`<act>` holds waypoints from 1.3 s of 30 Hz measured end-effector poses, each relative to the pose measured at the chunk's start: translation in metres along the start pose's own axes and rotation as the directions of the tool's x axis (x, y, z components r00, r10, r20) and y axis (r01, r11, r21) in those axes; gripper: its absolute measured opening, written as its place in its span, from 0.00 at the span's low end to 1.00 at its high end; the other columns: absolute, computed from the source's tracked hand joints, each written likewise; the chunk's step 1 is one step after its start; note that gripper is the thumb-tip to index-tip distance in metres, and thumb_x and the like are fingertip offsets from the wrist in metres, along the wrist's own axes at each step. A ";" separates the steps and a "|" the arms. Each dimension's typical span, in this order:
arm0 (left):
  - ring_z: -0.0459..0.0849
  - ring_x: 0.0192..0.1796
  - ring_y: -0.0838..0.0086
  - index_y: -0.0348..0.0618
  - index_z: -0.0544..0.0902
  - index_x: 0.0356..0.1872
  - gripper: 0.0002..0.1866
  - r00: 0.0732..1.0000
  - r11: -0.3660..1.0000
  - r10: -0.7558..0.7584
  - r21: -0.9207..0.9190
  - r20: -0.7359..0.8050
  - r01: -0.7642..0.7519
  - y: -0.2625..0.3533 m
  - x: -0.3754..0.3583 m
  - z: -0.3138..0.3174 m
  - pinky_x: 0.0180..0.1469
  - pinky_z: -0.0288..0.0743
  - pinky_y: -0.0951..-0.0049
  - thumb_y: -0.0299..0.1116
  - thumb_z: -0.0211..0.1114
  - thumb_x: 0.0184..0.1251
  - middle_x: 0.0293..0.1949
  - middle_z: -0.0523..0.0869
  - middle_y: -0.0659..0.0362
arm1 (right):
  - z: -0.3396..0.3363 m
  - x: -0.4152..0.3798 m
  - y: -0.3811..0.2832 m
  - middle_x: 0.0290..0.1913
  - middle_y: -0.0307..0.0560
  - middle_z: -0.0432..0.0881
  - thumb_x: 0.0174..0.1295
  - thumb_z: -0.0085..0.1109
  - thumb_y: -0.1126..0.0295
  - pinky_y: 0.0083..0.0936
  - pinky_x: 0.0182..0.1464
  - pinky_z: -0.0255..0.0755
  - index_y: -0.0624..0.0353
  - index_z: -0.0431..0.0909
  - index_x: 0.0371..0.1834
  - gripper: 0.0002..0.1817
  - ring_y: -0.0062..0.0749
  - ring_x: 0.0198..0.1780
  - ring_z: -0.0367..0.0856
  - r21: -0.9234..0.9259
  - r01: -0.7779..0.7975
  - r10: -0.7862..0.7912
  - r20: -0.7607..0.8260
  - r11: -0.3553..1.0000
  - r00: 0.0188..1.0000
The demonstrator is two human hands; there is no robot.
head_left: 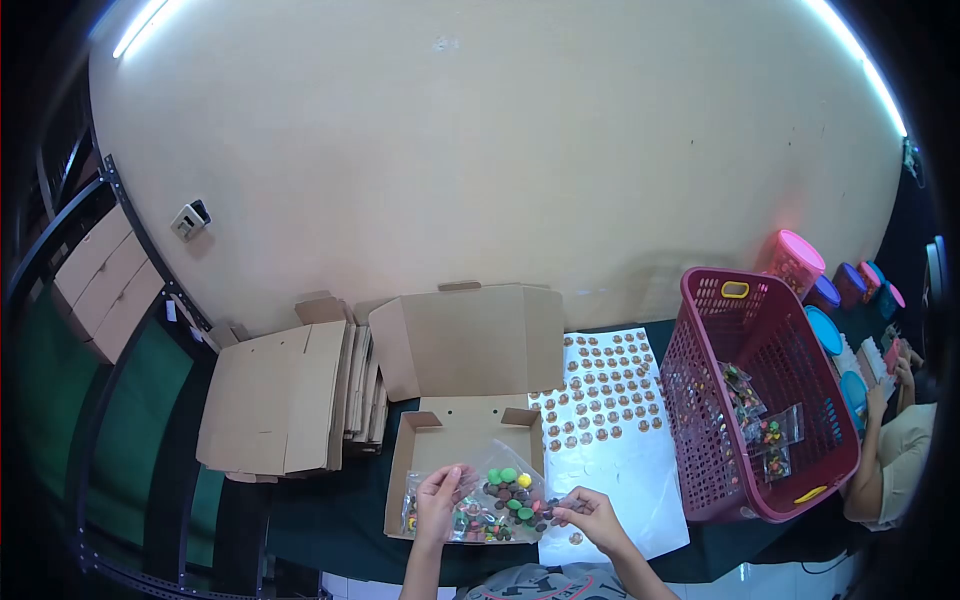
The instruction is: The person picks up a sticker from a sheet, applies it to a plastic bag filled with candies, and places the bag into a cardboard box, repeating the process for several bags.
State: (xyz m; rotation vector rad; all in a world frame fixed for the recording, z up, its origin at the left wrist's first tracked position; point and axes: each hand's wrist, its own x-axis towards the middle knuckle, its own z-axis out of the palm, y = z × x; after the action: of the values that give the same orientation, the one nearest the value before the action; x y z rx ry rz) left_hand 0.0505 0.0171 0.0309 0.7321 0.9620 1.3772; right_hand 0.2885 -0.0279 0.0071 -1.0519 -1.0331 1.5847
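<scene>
Head view shows a clear bag of round sweets (512, 492), some green, some brown, one yellow, held up over the near part of an open box (448, 446). The left hand (437, 498) has its grip pinched on the left side of the bag. The right hand (593, 520) looks pinched shut too, on the right edge of the bag, but the tips are small and hard to see.

The step in hand seems to be handling this one bag above the box. I think the next move calls for both grips to stay firm and the bag to stay flat, so the sweets do not bunch up on one side.

Under the bag, more sweet bags (482, 529) lie in the box. The box lid (472, 340) stands up at the far side. Just to the right is a white sheet (598, 490) with rows of round stickers (598, 392). To the left, folded boxes (270, 400) lean in a pile. They all sit on a dark surface (325, 515). Farther right, a red basket (703, 425) has more bags (772, 432) in it. Past it, another person's hand (877, 402) is by some tubs.
</scene>
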 end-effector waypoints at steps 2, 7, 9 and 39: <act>0.81 0.36 0.74 0.32 0.77 0.38 0.10 0.999 0.996 0.020 0.090 0.040 -0.024 -0.002 -0.001 -0.003 0.41 0.77 0.75 0.30 0.54 0.63 0.34 0.82 0.56 | -0.004 0.001 -0.004 0.29 0.44 0.79 0.53 0.60 0.75 0.16 0.36 0.71 0.63 0.72 0.29 0.06 0.21 0.32 0.78 -0.084 -0.048 0.056 0.092 0.995 0.994; 0.81 0.33 0.77 0.31 0.78 0.36 0.07 0.975 0.871 0.142 0.447 0.171 -0.205 -0.009 -0.005 0.016 0.39 0.76 0.79 0.26 0.57 0.61 0.29 0.82 0.57 | 0.007 0.008 0.009 0.33 0.39 0.79 0.52 0.62 0.68 0.17 0.40 0.69 0.64 0.74 0.44 0.17 0.17 0.38 0.74 -0.340 0.062 0.019 0.230 0.938 0.973; 0.81 0.32 0.79 0.34 0.79 0.36 0.07 0.972 0.896 0.111 0.403 0.207 -0.188 -0.013 -0.006 0.027 0.36 0.74 0.82 0.25 0.60 0.58 0.28 0.82 0.59 | 0.017 0.010 -0.002 0.34 0.37 0.78 0.53 0.62 0.66 0.16 0.39 0.68 0.63 0.73 0.46 0.19 0.15 0.36 0.73 -0.189 -0.121 0.172 0.284 0.975 0.943; 0.77 0.41 0.78 0.36 0.75 0.43 0.13 0.978 0.954 -0.140 0.285 0.154 0.092 -0.067 0.007 0.031 0.44 0.72 0.79 0.35 0.54 0.65 0.39 0.79 0.57 | 0.010 0.053 0.010 0.34 0.42 0.78 0.61 0.50 0.71 0.17 0.43 0.66 0.67 0.76 0.37 0.09 0.20 0.39 0.74 -0.119 0.150 -0.162 -0.104 0.982 0.981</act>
State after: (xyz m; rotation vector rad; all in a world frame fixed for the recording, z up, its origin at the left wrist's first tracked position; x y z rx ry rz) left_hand 0.1081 0.0218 -0.0148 0.9728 1.0538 1.0676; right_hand 0.2661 0.0200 -0.0080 -1.0941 -1.1087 1.3393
